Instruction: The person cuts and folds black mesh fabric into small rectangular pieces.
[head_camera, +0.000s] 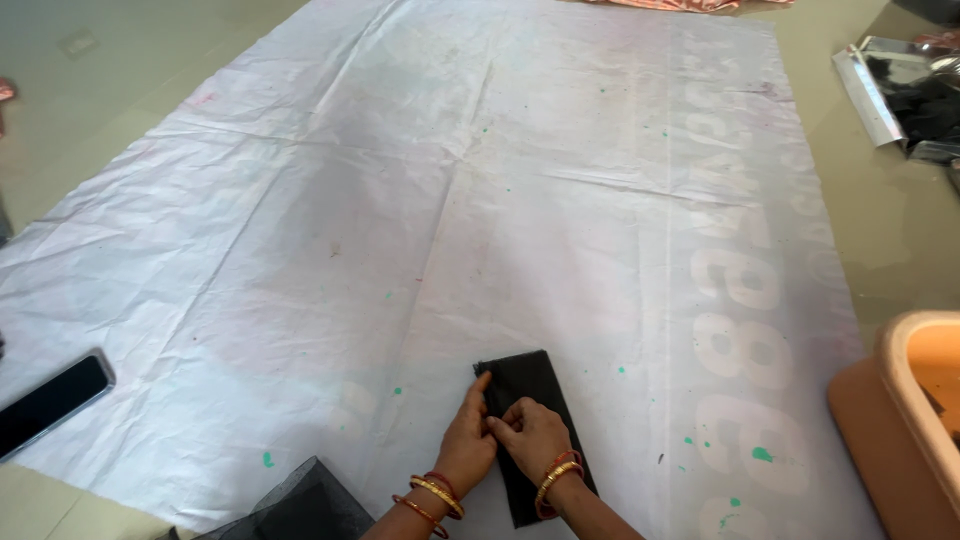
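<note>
A folded strip of black net fabric (530, 385) lies on a large creased white sheet (420, 220) spread on the floor, near its front edge. My left hand (467, 440) presses flat on the strip's left edge, fingers pointing up. My right hand (532, 435) rests on the middle of the strip with its fingers curled, pinching the fabric next to my left fingers. Both wrists wear red and gold bangles.
Another piece of black net (300, 505) lies at the bottom left. A dark phone (50, 402) sits at the sheet's left edge. A tan plastic tub (905, 420) stands at the right. A shiny metal tray holding dark cloth (905, 95) is at the top right.
</note>
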